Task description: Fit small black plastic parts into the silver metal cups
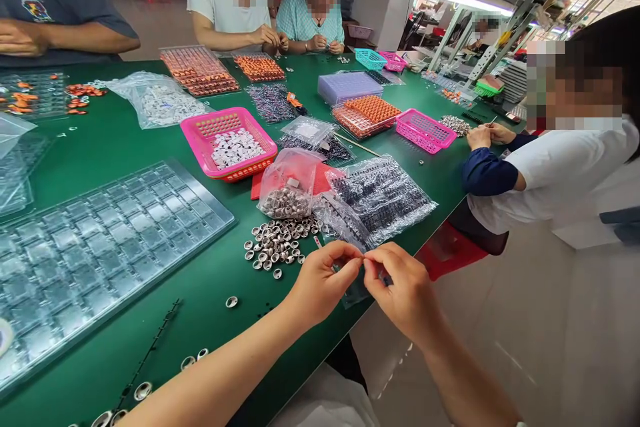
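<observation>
My left hand (323, 280) and my right hand (400, 290) meet fingertip to fingertip over the table's near edge, pinching a tiny part between them that is too small to make out. Just beyond my left hand lies a loose pile of small silver metal caps (277, 243) on the green table (125, 147). Behind the pile stands an open plastic bag (290, 187) holding more caps. A clear bag of small black parts (380, 197) lies beside it, its near end reaching under my fingers.
A clear compartment tray (100, 247) lies at left, with stray caps (143, 390) near the front edge. A pink basket of white parts (230, 143) stands mid-table. Further baskets (425, 130) and orange-filled trays (367, 113) lie beyond. Several other people work around the table; one sits at right (550, 173).
</observation>
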Available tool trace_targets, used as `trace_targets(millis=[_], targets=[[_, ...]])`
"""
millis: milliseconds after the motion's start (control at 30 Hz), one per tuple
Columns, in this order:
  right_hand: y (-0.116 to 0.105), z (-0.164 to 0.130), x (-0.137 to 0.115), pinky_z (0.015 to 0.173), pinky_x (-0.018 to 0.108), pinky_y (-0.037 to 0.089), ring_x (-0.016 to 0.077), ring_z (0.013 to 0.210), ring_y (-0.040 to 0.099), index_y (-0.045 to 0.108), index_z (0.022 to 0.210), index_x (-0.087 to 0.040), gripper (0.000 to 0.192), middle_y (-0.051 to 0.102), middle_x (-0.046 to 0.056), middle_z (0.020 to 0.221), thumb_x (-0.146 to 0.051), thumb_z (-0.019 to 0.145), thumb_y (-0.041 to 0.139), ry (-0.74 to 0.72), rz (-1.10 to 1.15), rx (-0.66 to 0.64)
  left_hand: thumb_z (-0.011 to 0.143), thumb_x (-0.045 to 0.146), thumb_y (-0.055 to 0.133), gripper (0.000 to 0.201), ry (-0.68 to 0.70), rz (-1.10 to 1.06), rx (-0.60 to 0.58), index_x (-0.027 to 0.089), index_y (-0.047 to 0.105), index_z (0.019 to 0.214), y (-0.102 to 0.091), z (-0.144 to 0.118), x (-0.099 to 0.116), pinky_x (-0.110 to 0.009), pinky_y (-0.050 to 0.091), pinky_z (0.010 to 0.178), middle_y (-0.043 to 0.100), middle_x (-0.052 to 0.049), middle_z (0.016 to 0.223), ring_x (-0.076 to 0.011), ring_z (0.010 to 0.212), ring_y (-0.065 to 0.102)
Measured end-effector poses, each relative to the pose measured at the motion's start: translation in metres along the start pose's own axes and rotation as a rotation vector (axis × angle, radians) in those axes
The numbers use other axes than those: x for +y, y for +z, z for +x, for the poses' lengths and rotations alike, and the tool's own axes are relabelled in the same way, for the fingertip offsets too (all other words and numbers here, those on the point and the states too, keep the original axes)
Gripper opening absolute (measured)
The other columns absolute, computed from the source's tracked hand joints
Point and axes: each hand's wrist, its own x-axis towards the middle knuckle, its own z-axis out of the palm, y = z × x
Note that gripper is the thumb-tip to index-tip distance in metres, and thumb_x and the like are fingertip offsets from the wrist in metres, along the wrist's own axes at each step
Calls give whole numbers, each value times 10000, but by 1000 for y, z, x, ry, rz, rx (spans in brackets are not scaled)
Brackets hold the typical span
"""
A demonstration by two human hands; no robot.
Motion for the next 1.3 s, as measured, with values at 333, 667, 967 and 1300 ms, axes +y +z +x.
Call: trace_targets(millis=[333, 667, 967, 1300], targets=[[1, 2, -2, 624, 291, 429, 170, 663, 530, 505, 757, -188, 174, 540, 21, 695, -24, 812, 494, -27, -110, -63, 803, 104, 542, 138, 219, 232, -16, 144, 672, 783, -1, 0, 3, -243, 427, 680, 618, -29, 736, -136, 703, 556], [0, 5, 0, 606, 261, 387, 140, 642, 481, 440, 706, -199, 191, 489, -7, 688, -18, 757, 476, 29, 79, -122, 777, 65, 537, 132, 229, 189, -101, 154, 624, 733, -8, 1, 1, -242, 421, 685, 607, -20, 739, -137, 724, 545], [3, 6, 4, 586, 234, 376, 120, 628, 476, 451, 712, -205, 190, 488, -30, 678, -19, 717, 493, 111, 201, -113, 786, 104, 535, 108, 159, 64, -143, 154, 629, 769, -9, 3, -2, -251, 441, 707, 633, -24, 770, -150, 748, 567], [12, 4, 5, 621, 285, 444, 168, 659, 519, 445, 715, -220, 204, 514, 5, 674, -22, 759, 471, -32, -26, 18, 787, 134, 532, 110, 94, 99, -115, 160, 626, 737, -7, 7, 0, -228, 438, 664, 620, -8, 732, -134, 704, 549]])
